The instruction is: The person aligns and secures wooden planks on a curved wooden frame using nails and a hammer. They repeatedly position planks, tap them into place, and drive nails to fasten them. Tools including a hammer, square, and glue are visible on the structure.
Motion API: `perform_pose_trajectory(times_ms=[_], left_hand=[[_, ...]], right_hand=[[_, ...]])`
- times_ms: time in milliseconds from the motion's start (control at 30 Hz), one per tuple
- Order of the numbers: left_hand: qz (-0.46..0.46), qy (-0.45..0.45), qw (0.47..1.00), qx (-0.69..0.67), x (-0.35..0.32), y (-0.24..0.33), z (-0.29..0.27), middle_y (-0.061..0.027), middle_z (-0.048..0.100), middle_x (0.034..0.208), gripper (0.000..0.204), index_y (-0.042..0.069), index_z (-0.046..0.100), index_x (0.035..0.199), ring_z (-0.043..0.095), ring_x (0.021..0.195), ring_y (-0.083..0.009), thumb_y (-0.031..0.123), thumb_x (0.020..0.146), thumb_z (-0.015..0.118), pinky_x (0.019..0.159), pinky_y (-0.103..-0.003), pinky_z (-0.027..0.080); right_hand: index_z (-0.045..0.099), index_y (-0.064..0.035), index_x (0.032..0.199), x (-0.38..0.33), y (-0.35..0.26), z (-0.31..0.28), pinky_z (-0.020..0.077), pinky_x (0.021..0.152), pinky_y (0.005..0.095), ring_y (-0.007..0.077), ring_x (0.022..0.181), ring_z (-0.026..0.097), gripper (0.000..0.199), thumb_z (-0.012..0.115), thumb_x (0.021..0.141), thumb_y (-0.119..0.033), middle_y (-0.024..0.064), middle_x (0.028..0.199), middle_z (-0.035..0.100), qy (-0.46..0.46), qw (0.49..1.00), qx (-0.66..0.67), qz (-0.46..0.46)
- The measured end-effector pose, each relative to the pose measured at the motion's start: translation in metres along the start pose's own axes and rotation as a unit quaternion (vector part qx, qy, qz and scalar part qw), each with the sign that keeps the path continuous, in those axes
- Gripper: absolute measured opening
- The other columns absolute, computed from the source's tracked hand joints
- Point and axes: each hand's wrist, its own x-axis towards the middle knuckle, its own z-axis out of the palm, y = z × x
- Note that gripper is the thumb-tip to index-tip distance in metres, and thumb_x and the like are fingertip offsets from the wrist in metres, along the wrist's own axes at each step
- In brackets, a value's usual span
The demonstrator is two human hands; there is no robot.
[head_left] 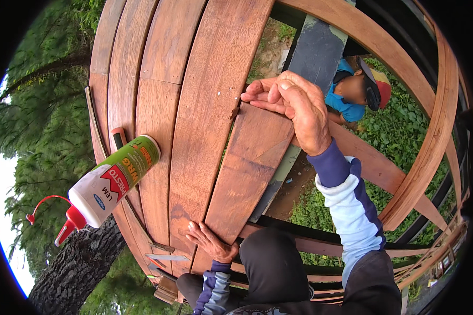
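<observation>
A short reddish-brown wooden plank [249, 157] lies beside a longer plank [205, 115], with a narrow dark gap between them. My left hand [213, 242] rests on the near end of the planks, its fingers spread across the seam. Over the far end of the short plank is my right hand [302, 107], fingers curled and thumb against them. Whatever they pinch, if anything, is hidden. A few tiny white bits sit on the longer plank near the right fingertips. Under the short plank runs a dark metal beam [316, 52].
A white and green glue bottle [115, 181] with a red nozzle lies on the left planks, near a tool handle [119, 137]. A flat metal tool [165, 257] lies left of my left hand. Below the open frame crouches a person [347, 94] in blue. A curved wooden rail [431, 142] bounds the right.
</observation>
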Motion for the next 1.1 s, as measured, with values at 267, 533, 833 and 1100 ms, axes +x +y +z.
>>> perform_pose_trajectory(times_ms=[267, 533, 833, 1100], left_hand=[[-0.001, -0.006, 1.000, -0.011, 0.001, 0.000, -0.001, -0.0340, 0.021, 0.156, 0.114, -0.006, 0.019, 0.153, 0.017, 0.147, -0.0500, 0.033, 0.056, 0.065, 0.116, -0.068, 0.003], [0.005, -0.002, 1.000, -0.004, 0.003, 0.000, 0.002, -0.0308, 0.017, 0.159, 0.115, -0.004, 0.020, 0.153, 0.015, 0.148, -0.0483, 0.028, 0.052, 0.065, 0.115, -0.069, 0.001], [-0.010, 0.015, 0.999, -0.046, 0.008, 0.002, 0.003, -0.0217, 0.022, 0.161, 0.116, -0.001, 0.027, 0.153, 0.020, 0.150, -0.0363, 0.024, 0.047, 0.068, 0.117, -0.066, -0.002], [-0.005, 0.026, 0.998, -0.048, 0.003, -0.002, 0.002, -0.0162, 0.022, 0.162, 0.115, 0.003, 0.029, 0.154, 0.017, 0.152, -0.0298, 0.024, 0.049, 0.071, 0.117, -0.065, -0.006]], right_hand=[[0.052, 0.0001, 0.091, -0.025, 0.004, 0.022, 0.0562, 0.077, 0.0400, 0.0258, 0.089, 0.067, 0.029, 0.038, 0.102, -0.022, 0.0211, 0.103, 0.063, 0.210, 0.909, -0.284, -0.221], [0.053, 0.0016, 0.088, -0.096, 0.077, 0.099, 0.0502, 0.071, 0.0435, 0.0353, 0.078, 0.058, 0.015, 0.058, 0.085, -0.012, 0.0186, 0.087, 0.055, -0.204, 0.843, -0.403, -0.291], [0.053, 0.0005, 0.087, -0.090, 0.088, 0.102, 0.0488, 0.068, 0.0435, 0.0354, 0.072, 0.057, 0.012, 0.049, 0.094, -0.009, 0.0171, 0.080, 0.054, -0.170, 0.781, -0.522, -0.297], [0.056, -0.0021, 0.096, -0.108, 0.091, 0.118, 0.0488, 0.076, 0.0429, 0.0342, 0.086, 0.060, 0.013, 0.047, 0.095, -0.012, 0.0153, 0.093, 0.059, -0.112, 0.730, -0.607, -0.293]])
